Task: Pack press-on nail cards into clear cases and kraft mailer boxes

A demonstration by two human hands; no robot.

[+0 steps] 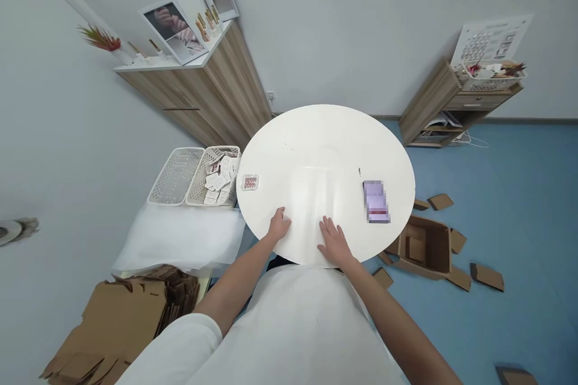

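Observation:
My right hand (335, 242) lies flat near the front edge of the white round table (325, 126), its fingers spread and nothing in it. My left hand (279, 225) rests on the table's front left part, fingers a little bent, thumb apart from them, no object visible in it. Between and beyond the hands is a shiny patch; I cannot tell whether it is clear film or a reflection. A small clear pack of pinkish pieces (250, 182) sits at the table's left edge. On the right side lies a blurred purple phone-like object (376, 201).
Left of the table stand a white basket of small cards (189, 192) and another basket (156, 189), with white sheets (180, 237) and flattened cardboard (117, 319) nearer me. An open carton (436, 246) and loose boxes lie on the floor at right. Wooden cabinets (226, 78) stand behind.

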